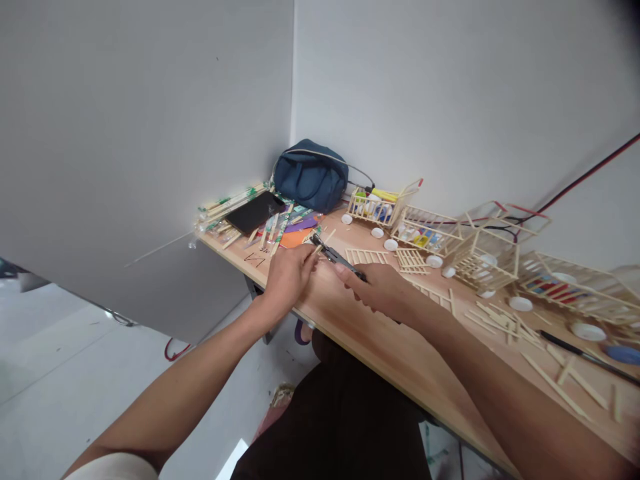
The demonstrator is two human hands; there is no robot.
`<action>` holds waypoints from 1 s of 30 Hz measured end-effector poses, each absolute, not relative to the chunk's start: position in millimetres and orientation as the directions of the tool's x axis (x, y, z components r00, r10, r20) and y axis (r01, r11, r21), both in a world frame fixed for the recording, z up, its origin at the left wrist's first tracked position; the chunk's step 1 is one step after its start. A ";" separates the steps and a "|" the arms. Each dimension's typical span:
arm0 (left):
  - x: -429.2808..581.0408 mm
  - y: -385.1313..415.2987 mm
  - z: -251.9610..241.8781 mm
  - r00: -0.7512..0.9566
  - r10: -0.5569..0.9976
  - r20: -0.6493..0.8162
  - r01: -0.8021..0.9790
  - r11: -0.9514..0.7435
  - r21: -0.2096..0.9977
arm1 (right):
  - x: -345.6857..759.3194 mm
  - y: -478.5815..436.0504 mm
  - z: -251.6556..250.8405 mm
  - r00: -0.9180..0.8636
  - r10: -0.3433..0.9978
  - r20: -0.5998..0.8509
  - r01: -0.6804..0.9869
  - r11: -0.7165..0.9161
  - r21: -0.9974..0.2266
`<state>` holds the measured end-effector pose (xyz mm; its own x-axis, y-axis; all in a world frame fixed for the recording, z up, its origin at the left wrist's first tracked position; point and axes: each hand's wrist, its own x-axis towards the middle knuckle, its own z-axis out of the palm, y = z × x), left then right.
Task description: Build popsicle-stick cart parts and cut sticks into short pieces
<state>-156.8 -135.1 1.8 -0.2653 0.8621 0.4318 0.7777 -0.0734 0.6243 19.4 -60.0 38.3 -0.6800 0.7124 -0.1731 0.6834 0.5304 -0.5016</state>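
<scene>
Over the left part of the table, my left hand (290,277) is closed, its fingers pinching a thin wooden stick (319,249). My right hand (377,288) is wrapped round the dark handles of a pair of pliers (334,254). The pliers' jaws are close to my left fingertips, at the stick; whether they bite on it I cannot tell. Beyond my right hand lie a ladder-like stick panel (367,257) and a small slatted grid (411,261).
Small stick-built carts (425,230) with white round wheels line the table's (350,320) wall side. Loose sticks (555,387) and a black pen-like rod (575,350) lie at right. A blue bag (311,177), black phone (255,212) and packaged sticks (233,203) occupy the far left corner.
</scene>
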 end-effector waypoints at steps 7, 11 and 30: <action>-167.2 -136.7 -7.0 -0.340 0.870 0.357 0.852 0.125 0.509 | -5.1 -62.4 32.5 -0.693 0.710 -0.124 0.695 0.613 -0.377; -171.1 -137.5 -7.1 -0.367 0.882 0.294 0.897 0.253 0.361 | -15.9 -58.6 24.3 -0.689 0.713 -0.132 0.713 0.632 -0.306; -184.1 -130.4 0.2 -0.371 0.902 0.220 0.927 0.348 0.140 | -33.1 -55.7 6.5 -0.674 0.731 -0.110 0.716 0.608 -0.344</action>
<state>-184.1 -130.4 0.2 -0.3714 0.9021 0.2196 0.9271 0.3477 0.1398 -33.1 -55.7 6.5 -0.6737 0.7308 -0.1099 0.7155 0.6078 -0.3443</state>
